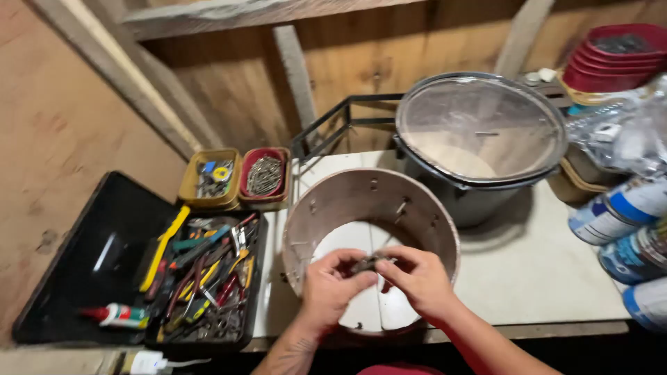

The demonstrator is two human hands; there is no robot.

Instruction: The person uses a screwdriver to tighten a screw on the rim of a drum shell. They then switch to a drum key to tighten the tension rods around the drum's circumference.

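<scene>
Left hand [330, 285] and right hand [417, 278] pinch one small dark metal part [367, 263] between fingertips, over open round drum shell [306, 215] on bench [542, 278]. Left: open toolbox [104, 264], two small trays of hardware [236, 177]. Behind: lidded pot [479, 132].

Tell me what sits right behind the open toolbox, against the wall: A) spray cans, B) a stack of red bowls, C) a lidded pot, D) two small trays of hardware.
D: a yellow tray and a red tray, both holding small metal hardware, sit side by side just behind the toolbox; the bowls, cans and pot are all off to the right.
</scene>
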